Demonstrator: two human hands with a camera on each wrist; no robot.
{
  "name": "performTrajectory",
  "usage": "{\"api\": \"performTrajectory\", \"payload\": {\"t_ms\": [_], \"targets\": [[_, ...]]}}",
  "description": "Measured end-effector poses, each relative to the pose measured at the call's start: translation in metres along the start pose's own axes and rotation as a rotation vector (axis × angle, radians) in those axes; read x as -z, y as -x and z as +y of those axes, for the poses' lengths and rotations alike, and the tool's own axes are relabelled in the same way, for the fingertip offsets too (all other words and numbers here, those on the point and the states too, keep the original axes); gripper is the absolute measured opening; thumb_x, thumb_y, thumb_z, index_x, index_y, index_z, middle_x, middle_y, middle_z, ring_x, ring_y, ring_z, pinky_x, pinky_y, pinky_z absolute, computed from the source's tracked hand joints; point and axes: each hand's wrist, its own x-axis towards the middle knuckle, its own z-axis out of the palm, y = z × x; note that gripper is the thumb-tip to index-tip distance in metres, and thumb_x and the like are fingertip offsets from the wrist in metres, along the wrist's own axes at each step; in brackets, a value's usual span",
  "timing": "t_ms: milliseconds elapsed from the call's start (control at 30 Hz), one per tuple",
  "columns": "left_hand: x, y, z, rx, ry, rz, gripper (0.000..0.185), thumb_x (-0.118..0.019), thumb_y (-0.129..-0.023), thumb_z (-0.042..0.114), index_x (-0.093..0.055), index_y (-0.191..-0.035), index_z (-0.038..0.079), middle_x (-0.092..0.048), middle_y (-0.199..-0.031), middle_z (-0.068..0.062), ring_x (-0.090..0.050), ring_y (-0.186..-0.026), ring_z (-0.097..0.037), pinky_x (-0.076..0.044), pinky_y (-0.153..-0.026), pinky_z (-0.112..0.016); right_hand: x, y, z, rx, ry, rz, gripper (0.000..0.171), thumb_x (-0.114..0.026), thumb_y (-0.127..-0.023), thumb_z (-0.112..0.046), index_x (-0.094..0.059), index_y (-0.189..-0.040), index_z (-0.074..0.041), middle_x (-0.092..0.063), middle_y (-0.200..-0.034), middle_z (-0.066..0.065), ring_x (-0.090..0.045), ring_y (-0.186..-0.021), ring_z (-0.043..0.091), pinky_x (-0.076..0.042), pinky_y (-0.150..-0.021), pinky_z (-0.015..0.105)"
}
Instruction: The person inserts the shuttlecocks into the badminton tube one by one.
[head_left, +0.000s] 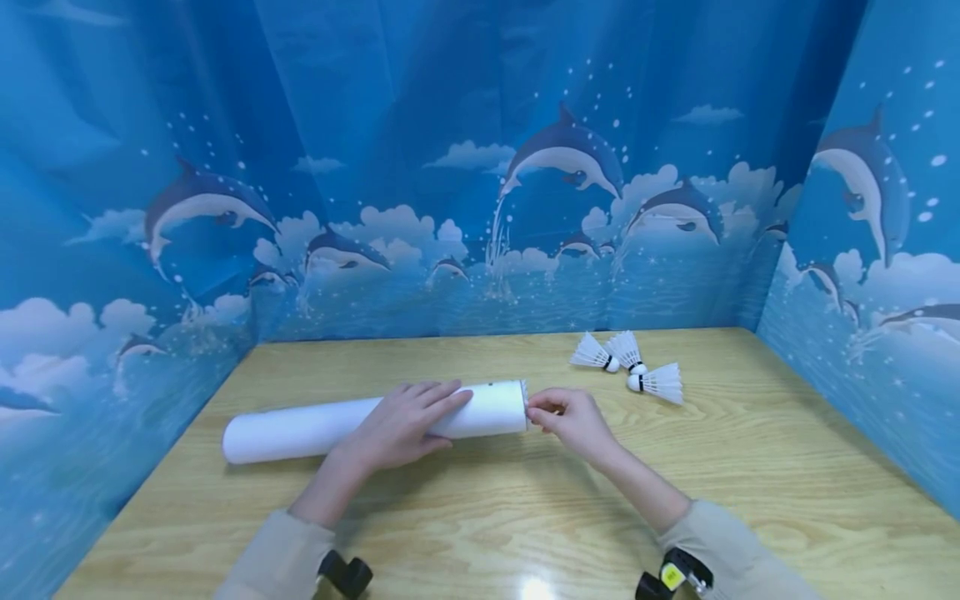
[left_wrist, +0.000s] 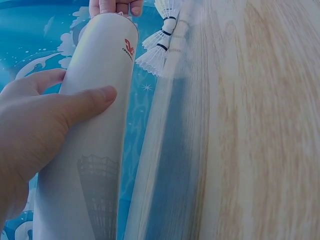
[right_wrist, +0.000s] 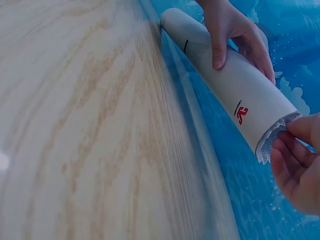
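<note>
A long white shuttlecock tube point(head_left: 300, 427) lies on its side across the table, a red logo near its open right end. My left hand point(head_left: 408, 421) grips it from above, thumb on the near side and fingers over the top. At the open end my right hand point(head_left: 572, 423) pinches with thumb and fingertips, which reach just inside the rim in the right wrist view. The white jagged skirt of a shuttlecock point(right_wrist: 265, 145) pokes out around those fingertips; the rest of it is hidden inside the tube.
Behind and right of my right hand, three white shuttlecocks point(head_left: 630, 367) lie close together on the wooden table point(head_left: 750, 442). A blue curtain point(head_left: 450, 83) printed with dolphins stands along the table's back and sides.
</note>
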Motion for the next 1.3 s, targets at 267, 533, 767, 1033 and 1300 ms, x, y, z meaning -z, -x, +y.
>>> {"api": "performTrajectory", "payload": {"t_ms": [267, 533, 767, 1033, 1300], "targets": [[-0.001, 0.000, 0.000, -0.001, 0.006, 0.004, 0.076, -0.078, -0.074, 0.033, -0.044, -0.139, 0.016, -0.047, -0.137, -0.007, -0.052, -0.115, -0.025, -0.046, -0.091, -0.045, -0.003, 0.000, -0.003, 0.009, 0.007, 0.020, 0.011, -0.064, -0.083, 0.000, -0.069, -0.091, 0.006, -0.068, -0.086, 0.014, -0.058, -0.065, 0.016, -0.052, -0.056, 0.026], [-0.001, -0.001, 0.000, -0.009, 0.003, 0.014, 0.076, -0.078, -0.073, 0.032, -0.044, -0.139, 0.016, -0.048, -0.137, -0.007, -0.052, -0.115, -0.026, -0.046, -0.090, -0.045, -0.003, -0.001, -0.004, 0.030, -0.002, -0.001, 0.010, -0.064, -0.083, 0.003, -0.069, -0.090, 0.007, -0.067, -0.087, 0.016, -0.060, -0.066, 0.019, -0.052, -0.056, 0.028], [0.000, -0.003, -0.001, 0.000, 0.004, 0.013, 0.076, -0.079, -0.073, 0.032, -0.043, -0.139, 0.018, -0.048, -0.136, -0.007, -0.052, -0.115, -0.025, -0.046, -0.090, -0.046, -0.002, -0.002, 0.000, 0.040, 0.031, 0.002, 0.011, -0.064, -0.082, 0.004, -0.070, -0.090, 0.005, -0.068, -0.086, 0.014, -0.057, -0.064, 0.013, -0.050, -0.055, 0.023], [0.000, -0.003, 0.002, 0.007, -0.001, -0.009, 0.075, -0.078, -0.074, 0.033, -0.043, -0.139, 0.018, -0.047, -0.138, -0.007, -0.051, -0.116, -0.026, -0.046, -0.091, -0.046, 0.006, 0.003, 0.004, 0.032, -0.007, -0.135, 0.015, -0.061, -0.086, 0.000, -0.068, -0.097, 0.006, -0.066, -0.092, 0.014, -0.061, -0.073, 0.024, -0.054, -0.061, 0.029], [0.000, -0.002, 0.002, -0.002, -0.009, 0.002, 0.076, -0.078, -0.074, 0.034, -0.043, -0.139, 0.017, -0.047, -0.137, -0.007, -0.052, -0.116, -0.025, -0.046, -0.090, -0.046, 0.026, 0.006, 0.007, -0.026, 0.006, -0.205, 0.023, -0.058, -0.091, -0.013, -0.065, -0.107, 0.002, -0.067, -0.094, 0.011, -0.062, -0.084, 0.030, -0.053, -0.070, 0.047]]}}
